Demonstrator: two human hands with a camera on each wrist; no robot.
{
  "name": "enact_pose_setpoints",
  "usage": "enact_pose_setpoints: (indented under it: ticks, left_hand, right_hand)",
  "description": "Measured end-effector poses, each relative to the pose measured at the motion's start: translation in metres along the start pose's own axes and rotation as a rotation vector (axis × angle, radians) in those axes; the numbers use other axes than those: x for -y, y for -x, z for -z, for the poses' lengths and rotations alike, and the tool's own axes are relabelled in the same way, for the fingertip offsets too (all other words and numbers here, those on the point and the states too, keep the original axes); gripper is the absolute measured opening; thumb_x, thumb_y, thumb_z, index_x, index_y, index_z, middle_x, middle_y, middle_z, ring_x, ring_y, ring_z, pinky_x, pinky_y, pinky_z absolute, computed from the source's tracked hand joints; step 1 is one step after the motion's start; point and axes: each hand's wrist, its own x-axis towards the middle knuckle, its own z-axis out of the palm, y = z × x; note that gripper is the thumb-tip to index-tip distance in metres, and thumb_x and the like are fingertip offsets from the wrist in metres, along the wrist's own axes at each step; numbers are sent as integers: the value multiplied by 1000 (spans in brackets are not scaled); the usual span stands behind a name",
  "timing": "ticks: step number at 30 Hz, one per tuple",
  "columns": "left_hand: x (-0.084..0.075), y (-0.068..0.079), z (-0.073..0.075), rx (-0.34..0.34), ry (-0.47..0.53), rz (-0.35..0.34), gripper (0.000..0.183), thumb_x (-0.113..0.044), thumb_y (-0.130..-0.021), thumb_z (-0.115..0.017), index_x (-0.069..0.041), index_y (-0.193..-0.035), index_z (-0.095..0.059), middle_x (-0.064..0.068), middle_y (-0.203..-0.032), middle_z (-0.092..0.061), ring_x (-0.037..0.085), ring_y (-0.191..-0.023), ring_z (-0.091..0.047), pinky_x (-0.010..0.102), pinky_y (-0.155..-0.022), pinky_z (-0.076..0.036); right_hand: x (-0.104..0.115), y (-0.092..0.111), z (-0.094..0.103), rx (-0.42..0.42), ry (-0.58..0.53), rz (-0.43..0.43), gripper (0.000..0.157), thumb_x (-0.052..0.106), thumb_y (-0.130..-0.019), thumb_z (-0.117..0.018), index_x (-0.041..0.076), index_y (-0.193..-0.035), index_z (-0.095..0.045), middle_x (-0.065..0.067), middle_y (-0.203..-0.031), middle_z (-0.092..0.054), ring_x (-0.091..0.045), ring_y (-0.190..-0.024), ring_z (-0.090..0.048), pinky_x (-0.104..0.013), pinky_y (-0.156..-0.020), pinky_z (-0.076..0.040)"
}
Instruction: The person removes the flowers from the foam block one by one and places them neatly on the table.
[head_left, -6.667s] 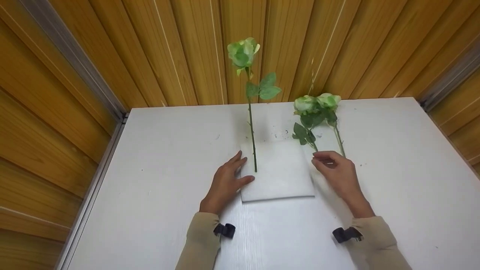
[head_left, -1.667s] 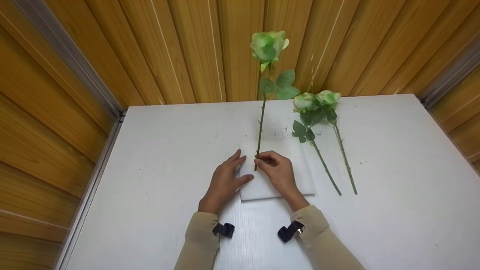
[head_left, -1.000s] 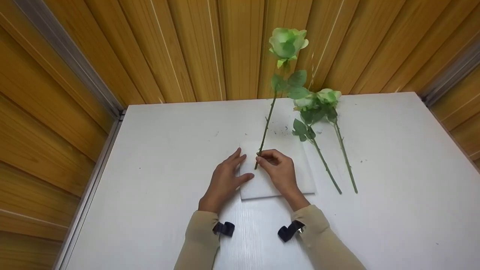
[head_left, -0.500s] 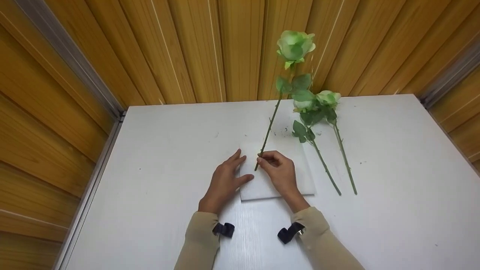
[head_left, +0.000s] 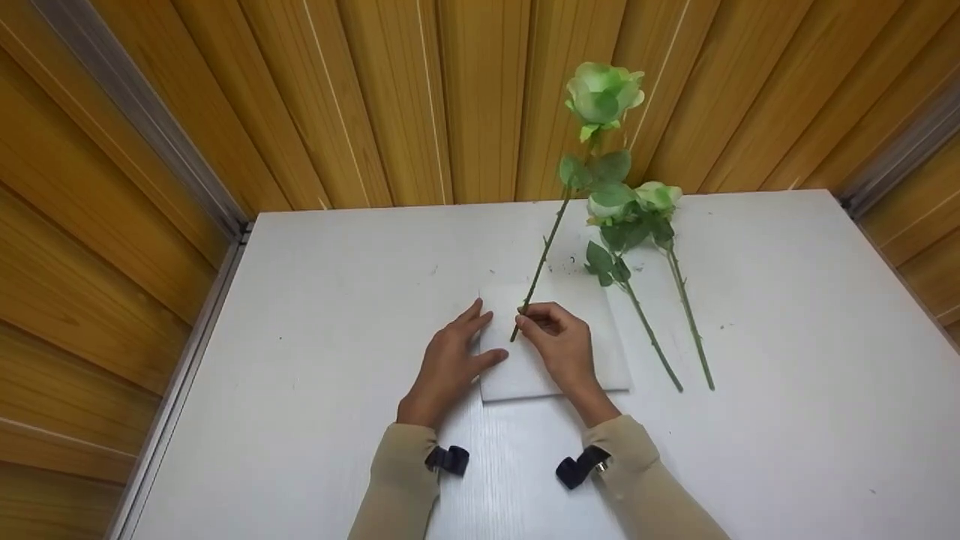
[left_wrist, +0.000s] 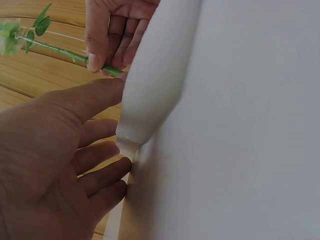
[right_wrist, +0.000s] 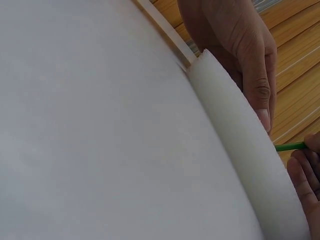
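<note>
In the head view my right hand (head_left: 559,345) pinches the lower stem of a pale green rose (head_left: 604,97) between thumb and fingertips. The rose leans to the right, its stem's bottom end at the top face of a white foam block (head_left: 577,375). My left hand (head_left: 454,360) rests at the block's left edge, fingers fairly straight and thumb over the top. From the left wrist, the green stem meets the foam (left_wrist: 155,75) just beyond my thumb. The right wrist view shows a short length of stem (right_wrist: 290,146) between the foam and my right fingers.
Two more green roses lie on the white table (head_left: 337,300) to the right, one stem (head_left: 652,330) beside the other (head_left: 691,315). The leaning rose's leaves overlap their blooms in the head view. A wood-panelled wall (head_left: 360,97) stands behind the table.
My right hand has come from the two lying roses to the stem of the standing rose. That rose has tilted from near upright toward the right. My left hand has stayed at the foam's edge.
</note>
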Motion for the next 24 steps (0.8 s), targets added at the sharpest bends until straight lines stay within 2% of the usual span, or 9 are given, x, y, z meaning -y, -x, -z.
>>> enact_pose_setpoints:
  ticks: [14,24]
  left_hand:
    - [0,0,0,-5,9,15,67,-20,-92,-86,-1,-150,-59,11,-166,-41,30,-152,-40,43,-123,-35]
    - [-2,0,0,4,-6,35,69,-23,-92,-86,-2,-151,-58,8,-167,-39,28,-152,-39,43,-123,-35]
  right_hand:
    - [2,-1,4,1,-29,3,14,-1,-93,-80,-7,-106,-76,-16,-103,-77,-14,-88,-73,-27,-82,-62]
    - [7,2,19,6,13,-25,16,1,-94,-80,-5,-108,-77,-15,-106,-77,-16,-90,-73,-27,-82,-62]
